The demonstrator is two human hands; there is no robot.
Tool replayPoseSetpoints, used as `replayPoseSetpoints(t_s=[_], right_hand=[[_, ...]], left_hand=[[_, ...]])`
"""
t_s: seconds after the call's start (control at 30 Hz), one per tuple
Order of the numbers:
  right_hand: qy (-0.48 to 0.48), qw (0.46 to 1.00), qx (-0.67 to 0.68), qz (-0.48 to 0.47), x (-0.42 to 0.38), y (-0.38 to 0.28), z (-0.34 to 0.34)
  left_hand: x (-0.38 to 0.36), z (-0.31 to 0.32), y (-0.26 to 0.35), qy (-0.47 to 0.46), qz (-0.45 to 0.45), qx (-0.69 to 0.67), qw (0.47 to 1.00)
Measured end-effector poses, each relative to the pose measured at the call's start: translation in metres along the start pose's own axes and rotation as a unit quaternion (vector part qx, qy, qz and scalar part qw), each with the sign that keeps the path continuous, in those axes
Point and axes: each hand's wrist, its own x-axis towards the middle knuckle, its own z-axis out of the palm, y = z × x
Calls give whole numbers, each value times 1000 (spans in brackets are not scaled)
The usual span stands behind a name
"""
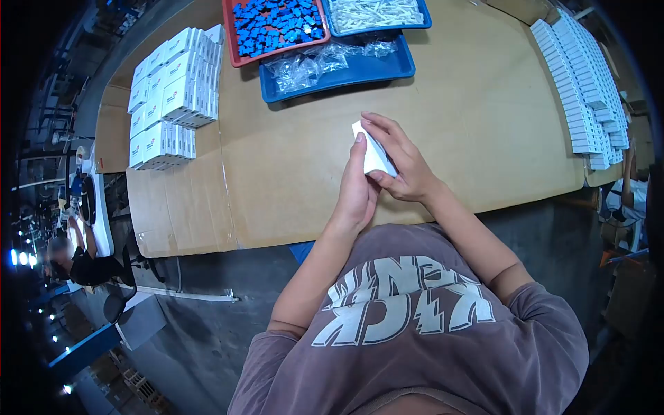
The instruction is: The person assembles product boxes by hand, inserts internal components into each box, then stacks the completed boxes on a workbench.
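Inside table edge (515, 198), white box (374, 157)

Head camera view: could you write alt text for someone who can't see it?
A person's left hand and right hand hold what looks like a white box over a brown table. Beyond are a red tray of blue pieces and two blue trays; stacks of white boxes stand left and right.

Cool, even light covers the tabletop (290, 180), while the floor (207, 311) below it is dim. The white box (377, 155) near the centre looks bright, its surface nearly washed out. Lamps (23, 259) glare at the left edge. Clear bags (311, 66) glint at upper centre. Fisheye distortion curves the table's outline; black vignetting fills the corners, and the far-left background is soft
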Motion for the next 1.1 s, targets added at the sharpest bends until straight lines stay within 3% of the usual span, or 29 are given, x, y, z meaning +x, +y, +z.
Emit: replayPoseSetpoints(t_s=[0.33,0.73,0.93,1.1], right_hand=[[66,997,-20,-46,-18,6,20],[72,996,-4,-48,-24,0,25],[49,998,12,-28,-23,-3,24],[21,990,90,108,-13,-17,14]], left_hand=[[1,-3,-15,23,43,16,999],[-6,-5,-20,35,45,17,998],[-7,-7,-20,44,47,-21,998],[-2,-13,-17,55,70,15,996]])
